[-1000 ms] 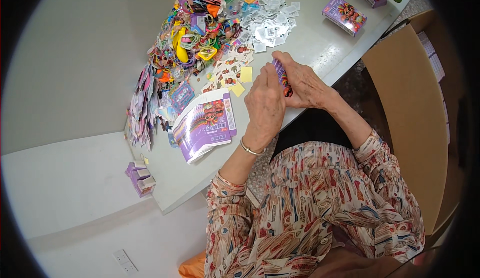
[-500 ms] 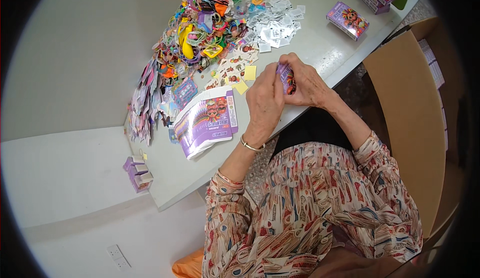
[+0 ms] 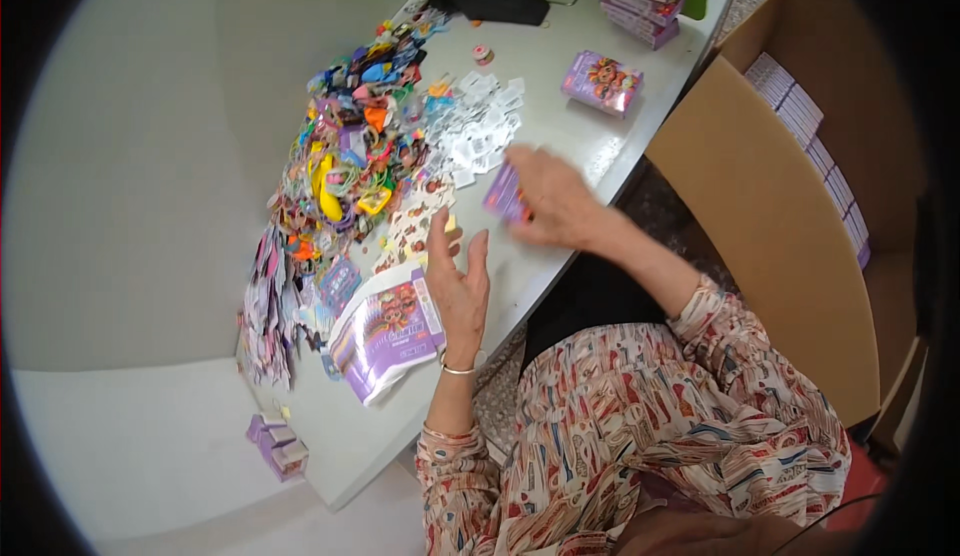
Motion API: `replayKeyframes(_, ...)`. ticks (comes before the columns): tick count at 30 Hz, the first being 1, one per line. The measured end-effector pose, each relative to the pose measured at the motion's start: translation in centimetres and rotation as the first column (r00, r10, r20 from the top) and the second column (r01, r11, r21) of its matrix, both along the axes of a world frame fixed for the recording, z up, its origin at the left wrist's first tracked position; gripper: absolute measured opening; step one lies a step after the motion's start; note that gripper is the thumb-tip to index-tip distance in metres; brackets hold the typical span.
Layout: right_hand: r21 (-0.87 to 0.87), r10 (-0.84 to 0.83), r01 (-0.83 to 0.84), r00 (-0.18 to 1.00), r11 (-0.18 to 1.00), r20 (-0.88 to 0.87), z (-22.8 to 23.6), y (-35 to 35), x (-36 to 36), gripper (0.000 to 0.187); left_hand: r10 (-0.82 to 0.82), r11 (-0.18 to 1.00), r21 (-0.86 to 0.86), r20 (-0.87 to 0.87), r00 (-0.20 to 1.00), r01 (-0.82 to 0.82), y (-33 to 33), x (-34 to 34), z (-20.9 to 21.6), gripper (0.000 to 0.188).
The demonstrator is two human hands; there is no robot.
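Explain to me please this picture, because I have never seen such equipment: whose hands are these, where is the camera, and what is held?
There is no machine here, only a person's two bare hands. The camera is worn on the head and looks down; its wide lens bends straight edges. The right hand holds a purple box. The left hand is open, seemingly holding nothing. On the pale table lie a heap of colourful small items, white slips, flat purple cartons and another purple box; a stack of similar boxes stands farther back.
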State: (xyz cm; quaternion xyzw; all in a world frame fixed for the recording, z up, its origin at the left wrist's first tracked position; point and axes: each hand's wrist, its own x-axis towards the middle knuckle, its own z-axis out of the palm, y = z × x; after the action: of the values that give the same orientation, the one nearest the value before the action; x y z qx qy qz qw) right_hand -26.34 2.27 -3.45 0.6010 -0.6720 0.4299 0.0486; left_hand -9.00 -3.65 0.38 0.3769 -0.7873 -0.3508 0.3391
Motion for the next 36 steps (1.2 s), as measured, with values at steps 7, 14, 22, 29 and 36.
replayKeyframes(7,0.023,-0.375,0.412,0.85,0.911,-0.37,4.1,0.6,-7.7,0.077,-0.132,0.957,-0.244,0.102,0.986,0.153,1.1,1.7,-0.2,0.038)
replayKeyframes(14,0.088,-0.297,0.419,0.761,0.904,-0.576,-2.1,-0.6,-10.0,0.073,-0.182,0.962,-0.182,0.121,0.976,0.202,1.9,4.9,0.5,0.029)
replayKeyframes(22,0.088,-0.316,0.442,0.753,0.893,-0.578,1.0,-0.2,-7.2,0.076,0.085,0.952,-0.304,0.357,0.93,0.03,-5.0,14.7,5.2,0.049)
replayKeyframes(29,0.075,0.099,-0.081,0.95,0.994,-0.295,1.2,-1.1,3.4,0.075,0.089,0.857,-0.363,0.802,0.591,0.364,-5.1,15.8,3.3,0.101)
replayKeyframes(36,0.129,0.332,-0.313,0.929,0.941,-0.164,0.5,-0.4,9.0,0.064,0.012,0.863,-0.21,0.918,0.396,0.46,-8.3,14.8,2.5,0.104)
